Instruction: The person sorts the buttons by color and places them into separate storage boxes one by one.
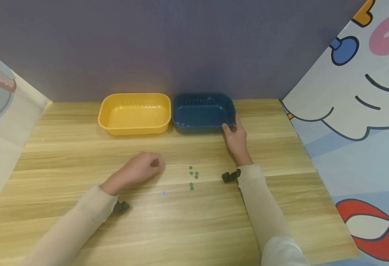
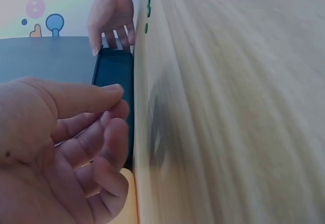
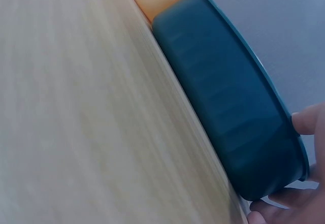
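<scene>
My right hand [image 1: 237, 144] grips the near right corner of a dark blue plastic basket [image 1: 199, 129]. In the right wrist view its thumb [image 3: 304, 120] lies at the basket's rim and the other fingers are around the end. My left hand [image 1: 139, 168] is above the table, left of several small green discs [image 1: 191, 173], slightly blurred. In the left wrist view its thumb tip meets the curled index finger, and no thing shows between them. One small blue disc [image 1: 164, 193] lies on the table nearer me. Small blue round pieces [image 1: 182, 124] sit inside the blue basket by its near wall.
A yellow basket [image 1: 134, 131] stands directly left of the blue one. Both are at the back of the wood-grain table [image 1: 168, 236], before a grey partition [image 1: 141, 44]. Printed cartoon panels flank the table, the right one [image 1: 354, 147] close to its edge.
</scene>
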### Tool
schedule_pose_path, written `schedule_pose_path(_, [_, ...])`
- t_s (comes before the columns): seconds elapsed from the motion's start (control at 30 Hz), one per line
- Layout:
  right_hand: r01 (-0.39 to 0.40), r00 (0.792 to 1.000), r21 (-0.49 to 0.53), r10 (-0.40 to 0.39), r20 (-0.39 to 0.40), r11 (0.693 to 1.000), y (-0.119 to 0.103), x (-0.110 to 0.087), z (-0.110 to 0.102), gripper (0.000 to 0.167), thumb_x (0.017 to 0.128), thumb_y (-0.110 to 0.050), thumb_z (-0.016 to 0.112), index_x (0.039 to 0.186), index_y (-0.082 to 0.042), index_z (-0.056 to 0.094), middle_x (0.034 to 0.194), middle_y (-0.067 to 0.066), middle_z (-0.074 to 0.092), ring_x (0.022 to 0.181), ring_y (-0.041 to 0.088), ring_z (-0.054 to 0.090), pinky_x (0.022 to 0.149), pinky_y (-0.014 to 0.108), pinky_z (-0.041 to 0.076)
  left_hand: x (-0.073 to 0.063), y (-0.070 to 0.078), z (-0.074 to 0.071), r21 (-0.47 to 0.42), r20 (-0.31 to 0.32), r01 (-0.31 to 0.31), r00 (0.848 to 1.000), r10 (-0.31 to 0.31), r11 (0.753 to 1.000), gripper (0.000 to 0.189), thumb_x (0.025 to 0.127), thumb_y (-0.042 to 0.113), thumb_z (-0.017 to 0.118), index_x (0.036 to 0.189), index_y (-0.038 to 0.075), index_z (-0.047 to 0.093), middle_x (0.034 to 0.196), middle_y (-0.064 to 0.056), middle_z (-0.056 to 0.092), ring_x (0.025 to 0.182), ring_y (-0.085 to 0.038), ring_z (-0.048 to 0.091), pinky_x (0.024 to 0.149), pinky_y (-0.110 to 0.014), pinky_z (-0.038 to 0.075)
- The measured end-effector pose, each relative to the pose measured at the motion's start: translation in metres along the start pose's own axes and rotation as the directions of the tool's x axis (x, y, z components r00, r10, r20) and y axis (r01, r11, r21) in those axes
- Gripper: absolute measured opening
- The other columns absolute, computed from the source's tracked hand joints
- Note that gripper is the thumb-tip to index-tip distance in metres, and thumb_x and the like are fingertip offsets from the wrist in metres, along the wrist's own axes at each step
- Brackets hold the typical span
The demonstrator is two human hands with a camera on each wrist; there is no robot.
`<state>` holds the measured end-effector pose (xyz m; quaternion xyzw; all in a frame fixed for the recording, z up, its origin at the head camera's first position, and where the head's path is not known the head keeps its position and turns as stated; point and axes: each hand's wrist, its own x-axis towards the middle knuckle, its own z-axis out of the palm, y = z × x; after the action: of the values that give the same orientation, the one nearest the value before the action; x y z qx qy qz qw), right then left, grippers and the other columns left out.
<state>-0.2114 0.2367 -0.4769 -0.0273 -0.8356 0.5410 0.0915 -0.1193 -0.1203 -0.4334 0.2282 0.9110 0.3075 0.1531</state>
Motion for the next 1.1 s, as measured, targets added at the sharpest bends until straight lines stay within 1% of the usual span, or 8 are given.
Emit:
schedule_pose_path(0.07, [-0.002,1.000,0.001,0.002,0.001,1.000,0.000,0.000,0.000,0.078,0.102,-0.033,0.061,0.161,-0.007,0.019,0.163,0.018,0.024,0.132,0.036,0.051,0.111,0.046,0.040,0.003,0.000,-0.001,-0.035,-0.019,-0.013,1.000,0.012,0.999,0.003,0.094,0.013,0.069,0.094,0.012,0.071,0.089,0.005,0.069,0.086,-0.015,0.064,0.081,-0.041,0.056])
schedule_pose_path(0.13, [-0.003,1.000,0.001,0.003,0.002,1.000,0.000,0.001,0.000,0.078,0.102,-0.033,0.061,0.161,-0.007,0.019,0.163,0.018,0.024,0.133,0.036,0.050,0.112,0.045,0.040,0.006,0.001,-0.001,-0.071,-0.039,-0.021,0.999,0.018,0.997,0.005,0.095,0.014,0.069,0.097,0.010,0.072,0.090,0.004,0.070,0.086,-0.016,0.065,0.080,-0.041,0.057])
schedule_pose_path(0.3, [-0.001,1.000,0.005,0.001,0.006,1.000,0.001,0.000,0.000,0.078,0.102,-0.034,0.061,0.161,-0.007,0.018,0.164,0.016,0.023,0.133,0.036,0.051,0.111,0.045,0.041,0.017,0.005,-0.001,-0.137,-0.106,-0.048,0.994,0.033,0.989,0.007,0.096,0.014,0.069,0.100,0.010,0.073,0.092,0.004,0.071,0.084,-0.015,0.064,0.076,-0.036,0.056])
schedule_pose_path(0.47, [0.001,1.000,0.008,-0.001,0.007,1.000,-0.001,-0.001,-0.001,0.079,0.102,-0.035,0.061,0.161,-0.008,0.018,0.164,0.014,0.023,0.133,0.035,0.051,0.111,0.045,0.041,0.027,0.013,-0.002,-0.177,-0.177,-0.045,0.984,0.013,0.983,0.010,0.095,0.014,0.071,0.102,0.008,0.073,0.093,0.000,0.072,0.074,-0.016,0.062,0.064,-0.033,0.054])
schedule_pose_path(0.57, [0.006,1.000,0.013,-0.007,0.008,1.000,-0.002,-0.001,-0.001,0.079,0.102,-0.035,0.061,0.161,-0.007,0.018,0.164,0.015,0.023,0.133,0.036,0.051,0.111,0.045,0.041,0.031,0.017,-0.003,-0.200,-0.199,-0.039,0.980,-0.001,0.979,0.010,0.094,0.014,0.072,0.102,0.008,0.074,0.092,-0.001,0.071,0.072,-0.016,0.060,0.061,-0.033,0.053])
schedule_pose_path(0.73, [0.010,1.000,0.006,-0.010,0.013,1.000,-0.001,-0.002,-0.001,0.079,0.102,-0.035,0.061,0.161,-0.007,0.017,0.164,0.015,0.023,0.132,0.037,0.051,0.111,0.046,0.041,0.034,0.017,-0.003,-0.244,-0.212,-0.039,0.977,-0.014,0.969,0.009,0.094,0.014,0.073,0.100,0.009,0.074,0.092,-0.004,0.071,0.071,-0.019,0.061,0.059,-0.032,0.052])
schedule_pose_path(0.93, [0.004,1.000,0.001,-0.004,0.004,1.000,-0.002,-0.001,0.000,0.078,0.102,-0.034,0.061,0.162,-0.010,0.018,0.164,0.014,0.024,0.134,0.036,0.050,0.111,0.045,0.040,0.040,0.018,-0.005,-0.304,-0.211,-0.023,0.977,-0.044,0.952,0.013,0.095,0.015,0.071,0.103,0.006,0.074,0.096,-0.009,0.071,0.073,-0.028,0.065,0.060,-0.035,0.053])
schedule_pose_path(1.1, [0.006,1.000,-0.010,-0.006,-0.009,1.000,-0.001,0.000,0.000,0.077,0.101,-0.033,0.062,0.161,-0.007,0.020,0.164,0.013,0.025,0.134,0.035,0.050,0.112,0.044,0.040,0.046,0.019,-0.007,-0.291,-0.218,0.002,0.974,-0.068,0.957,0.013,0.095,0.019,0.071,0.104,0.009,0.074,0.098,-0.005,0.070,0.077,-0.022,0.064,0.064,-0.035,0.054])
